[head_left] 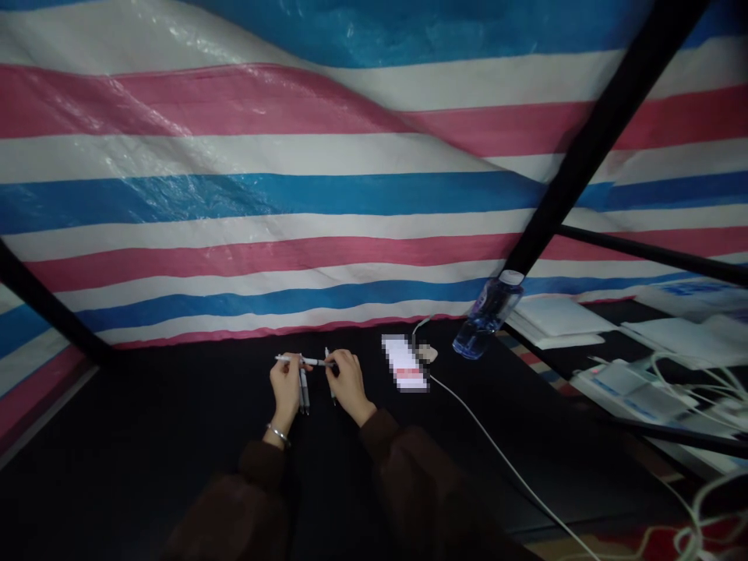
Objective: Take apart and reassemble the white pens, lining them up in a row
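Both my hands rest close together on a black table [146, 436]. My left hand [286, 389] is closed around a small bunch of pens [304, 393] that point down toward me. My right hand [348, 383] is closed on another pen [331, 387], and a single pen [298, 361] lies crosswise between the fingertips of the two hands. A thin bracelet [278, 434] circles my left wrist. Dark brown sleeves cover both forearms.
A striped red, white and blue tarp [292, 195] hangs behind the table. A phone [405, 363] with a white cable [496, 452] lies right of my hands. A water bottle [489, 314] stands near black poles [596, 140]. White boxes and cables [672, 382] crowd the right.
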Motion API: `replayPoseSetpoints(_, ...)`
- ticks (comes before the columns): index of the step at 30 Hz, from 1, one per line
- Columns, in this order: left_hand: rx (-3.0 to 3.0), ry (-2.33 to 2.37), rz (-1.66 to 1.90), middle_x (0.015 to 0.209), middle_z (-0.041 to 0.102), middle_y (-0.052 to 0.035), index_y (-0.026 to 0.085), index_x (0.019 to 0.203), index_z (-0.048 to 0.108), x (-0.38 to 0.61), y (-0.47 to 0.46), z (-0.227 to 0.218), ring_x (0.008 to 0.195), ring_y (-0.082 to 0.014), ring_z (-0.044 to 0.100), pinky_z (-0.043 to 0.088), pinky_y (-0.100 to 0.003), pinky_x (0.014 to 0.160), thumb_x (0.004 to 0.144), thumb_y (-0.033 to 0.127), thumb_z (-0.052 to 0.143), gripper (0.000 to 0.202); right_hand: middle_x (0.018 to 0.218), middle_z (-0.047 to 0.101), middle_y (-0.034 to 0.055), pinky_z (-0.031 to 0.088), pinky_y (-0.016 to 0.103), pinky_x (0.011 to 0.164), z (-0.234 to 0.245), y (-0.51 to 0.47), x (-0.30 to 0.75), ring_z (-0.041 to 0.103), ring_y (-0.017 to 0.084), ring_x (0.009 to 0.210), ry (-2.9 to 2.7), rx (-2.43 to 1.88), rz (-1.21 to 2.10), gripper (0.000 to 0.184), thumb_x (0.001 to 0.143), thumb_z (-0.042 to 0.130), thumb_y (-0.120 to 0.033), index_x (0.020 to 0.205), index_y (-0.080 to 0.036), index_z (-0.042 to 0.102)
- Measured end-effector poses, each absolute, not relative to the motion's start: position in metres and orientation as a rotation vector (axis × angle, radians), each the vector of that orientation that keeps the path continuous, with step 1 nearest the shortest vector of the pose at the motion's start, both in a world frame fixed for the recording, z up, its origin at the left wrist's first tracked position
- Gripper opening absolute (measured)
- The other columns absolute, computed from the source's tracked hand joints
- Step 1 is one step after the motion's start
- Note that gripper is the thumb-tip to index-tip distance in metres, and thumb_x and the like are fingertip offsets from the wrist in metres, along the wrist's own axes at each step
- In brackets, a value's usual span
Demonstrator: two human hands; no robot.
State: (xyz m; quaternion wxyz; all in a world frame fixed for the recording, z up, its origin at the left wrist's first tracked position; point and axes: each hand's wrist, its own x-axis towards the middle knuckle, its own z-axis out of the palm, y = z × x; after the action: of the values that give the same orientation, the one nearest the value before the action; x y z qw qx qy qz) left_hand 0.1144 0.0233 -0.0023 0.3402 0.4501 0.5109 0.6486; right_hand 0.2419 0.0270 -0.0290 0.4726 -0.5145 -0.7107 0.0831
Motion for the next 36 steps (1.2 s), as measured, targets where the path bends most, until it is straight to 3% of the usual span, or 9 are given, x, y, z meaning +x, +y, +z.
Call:
replayPoseSetpoints(3, 1.166, 1.316, 1.713, 0.052, 0.06, -0.0011, 0.016, 0.062, 0.056, 0.114, 0.023, -0.001, 0.05, -0.0117, 0.054, 0.039, -0.022, 0.051, 0.071, 0.029, 0.054, 0.017, 0.089, 0.062, 0.0059, 0.039, 0.033, 0.077, -0.025, 0.024, 0.241, 0.054, 0.02, 0.085, -1.795, -1.255, 0.209, 0.019, 0.08, 0.053, -0.02, 0.098, -0.018, 0.059)
replayPoseSetpoints(6, 1.104, 1.276, 1.743, 0.053, 0.061, -0.0012, 0.016, 0.067, 0.056, 0.113, 0.025, -0.002, 0.052, -0.0129, 0.056, 0.041, -0.023, 0.053, 0.072, 0.029, 0.052, 0.015, 0.097, 0.061, 0.0068, 0.038, 0.032, 0.079, -0.023, 0.021, 0.24, 0.053, 0.02, 0.091, -1.882, -1.207, 0.188, 0.029, 0.088, 0.044, -0.023, 0.115, -0.019, 0.054)
replayPoseSetpoints(13, 1.152, 1.396, 1.748, 0.068, 0.061, -0.0004, 0.018, 0.08, 0.053, 0.11, 0.031, -0.014, 0.062, -0.0126, 0.058, 0.044, -0.023, 0.058, 0.07, 0.03, 0.057, 0.016, 0.099, 0.064, 0.0063, 0.038, 0.032, 0.079, -0.03, 0.025, 0.241, 0.054, 0.019, 0.093, -1.847, -1.219, 0.157, 0.026, 0.09, 0.039, -0.017, 0.106, -0.02, 0.06)
replayPoseSetpoints(17, 1.465, 1.688, 1.84, 0.112, 0.055, -0.0122, 0.018, 0.113, 0.045, 0.109, 0.027, -0.012, 0.097, -0.0221, 0.056, 0.044, -0.036, 0.081, 0.065, 0.029, 0.064, 0.053, 0.1, 0.065, 0.0062, 0.039, 0.033, 0.08, -0.033, 0.028, 0.243, 0.057, 0.018, 0.094, -1.814, -1.208, 0.159, 0.027, 0.089, 0.04, -0.016, 0.106, -0.021, 0.061)
replayPoseSetpoints(20, 1.913, 1.81, 1.697, 0.122, 0.051, -0.0139, 0.018, 0.113, 0.049, 0.108, 0.023, -0.008, 0.118, -0.0288, 0.043, 0.029, -0.046, 0.098, 0.067, 0.024, 0.061, 0.047, 0.102, 0.066, 0.006, 0.039, 0.033, 0.081, -0.032, 0.028, 0.243, 0.058, 0.018, 0.095, -1.805, -1.186, 0.173, 0.027, 0.09, 0.04, -0.017, 0.106, -0.021, 0.061)
replayPoseSetpoints(23, 2.225, 1.742, 1.443, 0.097, 0.064, -0.0053, 0.022, 0.09, 0.058, 0.107, 0.02, -0.007, 0.101, -0.0234, 0.056, 0.02, -0.047, 0.102, 0.075, 0.018, 0.051, 0.017, 0.107, 0.065, 0.006, 0.038, 0.034, 0.083, -0.031, 0.027, 0.241, 0.057, 0.018, 0.1, -1.801, -1.151, 0.178, 0.028, 0.09, 0.04, -0.016, 0.106, -0.021, 0.061)
replayPoseSetpoints(26, 2.288, 1.704, 1.358, 0.079, 0.066, -0.0015, 0.022, 0.08, 0.059, 0.105, 0.021, -0.009, 0.079, -0.0182, 0.06, 0.028, -0.043, 0.097, 0.078, 0.016, 0.047, 0.013, 0.109, 0.065, 0.0055, 0.037, 0.035, 0.085, -0.031, 0.027, 0.241, 0.055, 0.019, 0.104, -1.779, -1.137, 0.169, 0.027, 0.088, 0.041, -0.013, 0.102, -0.021, 0.063)
replayPoseSetpoints(29, 2.327, 1.646, 1.287, 0.081, 0.066, -0.003, 0.021, 0.081, 0.06, 0.104, 0.022, -0.012, 0.079, -0.0185, 0.06, 0.038, -0.036, 0.083, 0.081, 0.019, 0.047, 0.014, 0.101, 0.067, 0.0054, 0.036, 0.037, 0.085, -0.031, 0.028, 0.243, 0.055, 0.02, 0.103, -1.711, -1.159, 0.155, 0.025, 0.086, 0.043, -0.012, 0.093, -0.021, 0.065)
replayPoseSetpoints(36, 2.463, 1.619, 1.033, 0.084, 0.066, -0.0061, 0.021, 0.09, 0.058, 0.109, 0.022, -0.011, 0.077, -0.0194, 0.06, 0.039, -0.03, 0.07, 0.088, 0.032, 0.041, 0.021, 0.079, 0.064, 0.0037, 0.039, 0.031, 0.072, -0.027, 0.027, 0.247, 0.058, 0.018, 0.078, -1.604, -1.243, 0.138, 0.023, 0.078, 0.042, -0.007, 0.074, -0.019, 0.062)
